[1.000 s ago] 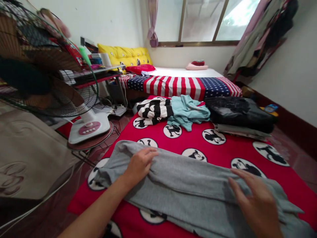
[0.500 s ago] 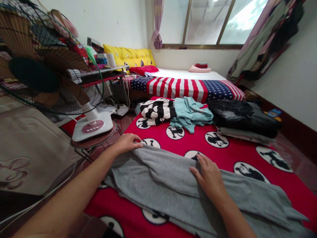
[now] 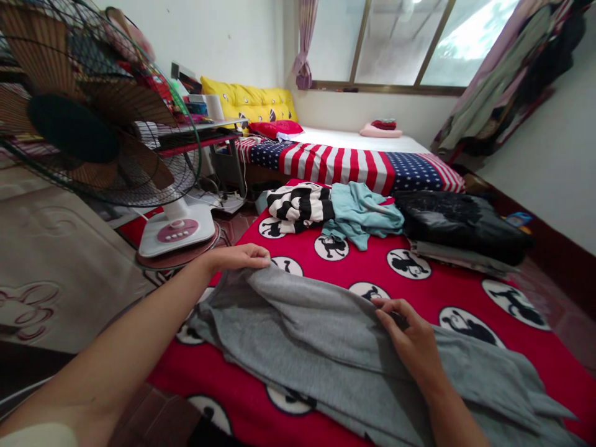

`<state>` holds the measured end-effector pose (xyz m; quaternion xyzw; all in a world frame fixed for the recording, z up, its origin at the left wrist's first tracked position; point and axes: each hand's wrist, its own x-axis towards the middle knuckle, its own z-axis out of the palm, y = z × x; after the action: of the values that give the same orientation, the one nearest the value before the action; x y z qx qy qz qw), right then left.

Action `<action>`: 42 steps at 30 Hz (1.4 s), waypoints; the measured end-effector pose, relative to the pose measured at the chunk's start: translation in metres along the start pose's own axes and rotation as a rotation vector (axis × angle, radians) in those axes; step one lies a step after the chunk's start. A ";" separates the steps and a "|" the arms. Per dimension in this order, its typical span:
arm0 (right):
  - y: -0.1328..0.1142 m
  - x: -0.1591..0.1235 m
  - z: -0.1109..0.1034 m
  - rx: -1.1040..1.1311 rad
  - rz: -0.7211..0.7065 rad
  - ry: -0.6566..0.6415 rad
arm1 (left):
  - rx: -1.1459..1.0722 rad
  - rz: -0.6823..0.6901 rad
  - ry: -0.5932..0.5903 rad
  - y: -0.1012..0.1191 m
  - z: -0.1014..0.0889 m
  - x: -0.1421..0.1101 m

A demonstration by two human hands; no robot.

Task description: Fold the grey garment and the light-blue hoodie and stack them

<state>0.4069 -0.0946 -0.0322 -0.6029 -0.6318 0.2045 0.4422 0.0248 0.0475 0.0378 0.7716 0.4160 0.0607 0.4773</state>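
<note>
Grey garment [image 3: 326, 335], spread on the red blanket [image 3: 433, 279], is pinched along its far edge by the left hand [image 3: 239, 257] and, apparently, the right hand [image 3: 412, 338]; striped and teal clothes [image 3: 335, 211] are seen beyond it.

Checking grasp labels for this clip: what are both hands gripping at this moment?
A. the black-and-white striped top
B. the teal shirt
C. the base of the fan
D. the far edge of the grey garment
D: the left hand and the right hand both pinch the far edge of the grey garment spread on the red blanket; the striped top and teal shirt lie untouched farther away.
</note>
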 end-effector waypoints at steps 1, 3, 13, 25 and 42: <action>0.001 -0.001 -0.001 -0.006 -0.001 0.012 | 0.027 -0.013 -0.016 0.000 0.001 0.001; 0.005 -0.001 -0.003 -0.080 -0.013 0.008 | 0.078 -0.030 -0.036 -0.002 0.003 0.003; 0.011 0.000 -0.014 -0.446 -0.138 -0.112 | 0.319 -0.095 0.185 -0.026 0.022 0.011; -0.010 0.001 -0.001 -0.584 -0.179 0.133 | 0.456 -0.088 0.479 -0.020 0.041 0.009; -0.071 -0.028 0.068 -0.196 -0.520 -0.230 | 0.764 0.451 0.396 0.002 0.080 -0.028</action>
<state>0.3076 -0.1155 -0.0201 -0.4335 -0.8278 0.0893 0.3448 0.0466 -0.0273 0.0051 0.9362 0.3137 0.1514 0.0463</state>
